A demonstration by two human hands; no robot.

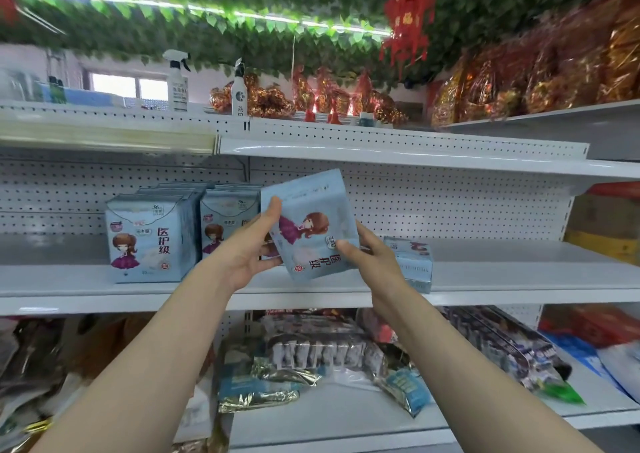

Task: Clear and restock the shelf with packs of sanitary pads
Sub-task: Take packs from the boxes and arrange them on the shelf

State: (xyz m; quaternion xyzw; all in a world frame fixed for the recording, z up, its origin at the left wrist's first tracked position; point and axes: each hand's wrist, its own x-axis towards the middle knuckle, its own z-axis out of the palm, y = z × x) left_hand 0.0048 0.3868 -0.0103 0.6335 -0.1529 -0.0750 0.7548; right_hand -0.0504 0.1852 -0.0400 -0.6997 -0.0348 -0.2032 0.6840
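Observation:
I hold a light-blue pack of sanitary pads (308,220) with a cartoon girl on it, tilted and upside down, above the white middle shelf (502,279). My left hand (249,248) grips its left edge and my right hand (370,258) grips its lower right corner. On the shelf to the left, two rows of the same packs stand upright, the left row (147,237) and the second row (225,224) just behind my left hand. Another pack (414,262) lies on its side to the right, partly hidden by my right hand.
The shelf below holds foil and plastic snack bags (322,352). On the top shelf stand spray bottles (177,81) and red-gold foil packets (311,99). A red lantern (408,19) hangs from a ceiling of green leaves. The middle shelf's right half is bare white metal.

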